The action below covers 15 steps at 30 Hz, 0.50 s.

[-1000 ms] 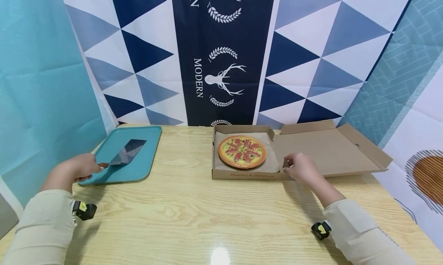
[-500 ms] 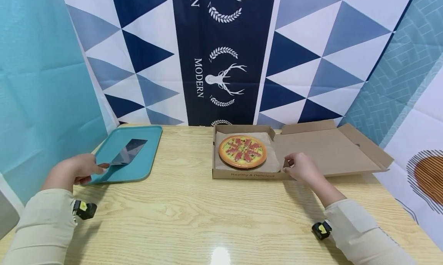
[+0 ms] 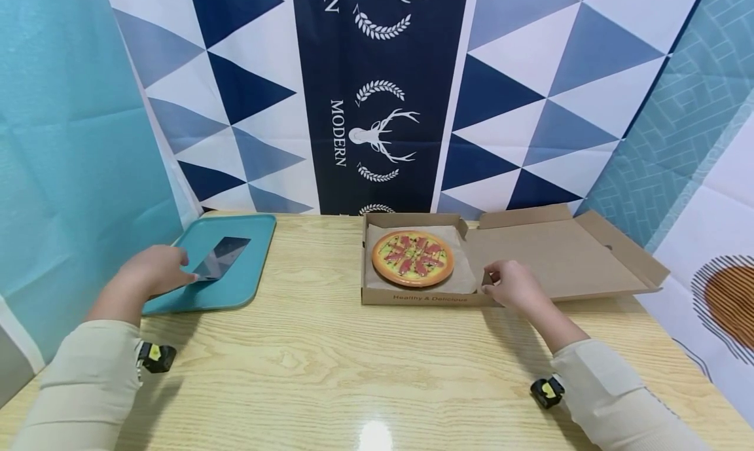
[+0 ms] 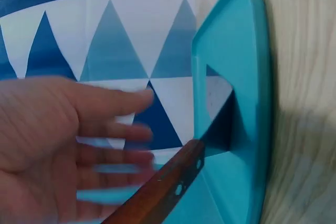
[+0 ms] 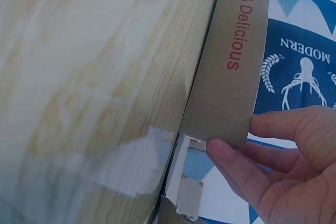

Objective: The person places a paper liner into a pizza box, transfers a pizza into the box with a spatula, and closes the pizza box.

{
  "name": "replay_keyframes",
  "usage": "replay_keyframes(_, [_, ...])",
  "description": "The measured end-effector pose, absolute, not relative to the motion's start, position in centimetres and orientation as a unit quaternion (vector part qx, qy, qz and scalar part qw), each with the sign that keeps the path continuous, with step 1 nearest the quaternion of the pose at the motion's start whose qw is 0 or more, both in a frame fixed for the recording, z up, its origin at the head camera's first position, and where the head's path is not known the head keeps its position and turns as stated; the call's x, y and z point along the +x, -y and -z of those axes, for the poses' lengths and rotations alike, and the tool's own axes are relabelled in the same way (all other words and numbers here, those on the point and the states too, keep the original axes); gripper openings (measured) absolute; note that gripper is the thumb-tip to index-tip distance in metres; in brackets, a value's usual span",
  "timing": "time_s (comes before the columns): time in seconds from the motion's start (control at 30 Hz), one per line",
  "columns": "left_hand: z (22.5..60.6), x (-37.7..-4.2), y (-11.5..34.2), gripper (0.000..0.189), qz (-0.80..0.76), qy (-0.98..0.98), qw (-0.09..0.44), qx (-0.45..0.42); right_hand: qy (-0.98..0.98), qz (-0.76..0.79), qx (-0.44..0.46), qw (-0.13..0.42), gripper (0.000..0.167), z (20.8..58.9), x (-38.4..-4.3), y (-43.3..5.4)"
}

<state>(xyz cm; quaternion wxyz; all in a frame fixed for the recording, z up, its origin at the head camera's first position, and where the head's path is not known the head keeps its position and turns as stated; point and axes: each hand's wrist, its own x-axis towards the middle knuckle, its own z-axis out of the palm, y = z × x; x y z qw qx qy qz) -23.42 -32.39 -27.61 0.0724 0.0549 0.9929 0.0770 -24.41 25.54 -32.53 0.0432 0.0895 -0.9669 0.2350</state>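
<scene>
My left hand (image 3: 154, 268) hovers over the near left of a teal tray (image 3: 254, 245), beside a spatula (image 3: 224, 256) with a wide metal blade. In the left wrist view the fingers are straight and slightly blurred, and the spatula's wooden handle (image 4: 163, 182) lies just past their tips, not gripped. The blade rests in the tray. On the right, my right hand (image 3: 515, 284) pinches the near right corner of an open cardboard pizza box (image 5: 226, 93) between thumb and fingers. Inside the box a whole pizza (image 3: 412, 260) sits on brown paper (image 3: 377, 284).
The box's lid (image 3: 548, 254) is folded flat out to the right, its flaps standing up. Behind the wooden table (image 3: 306, 359) hangs a patterned cloth (image 3: 377, 97). A teal cloth (image 3: 76, 143) borders the left side.
My left hand has let go of the spatula handle and moved slightly up and right, its fingers straightening. The spatula stays in the tray. My right hand and the box have not moved.
</scene>
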Motion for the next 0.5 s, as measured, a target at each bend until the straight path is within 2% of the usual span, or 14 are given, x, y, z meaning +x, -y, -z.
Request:
replay_keyframes(0.27, [29.4, -24.3, 30.0, 0.034, -0.143, -0.982, -0.038, 0.116, 0.967, -0.233, 0.093, 0.05, 0.038, 32.6, -24.4, -25.5])
replay_keyframes(0.5, [30.1, -24.4, 27.8, 0.028, -0.164, -0.972, -0.092, 0.142, 0.966, -0.235, 0.09, 0.052, 0.038, 32.7, -24.4, -25.5])
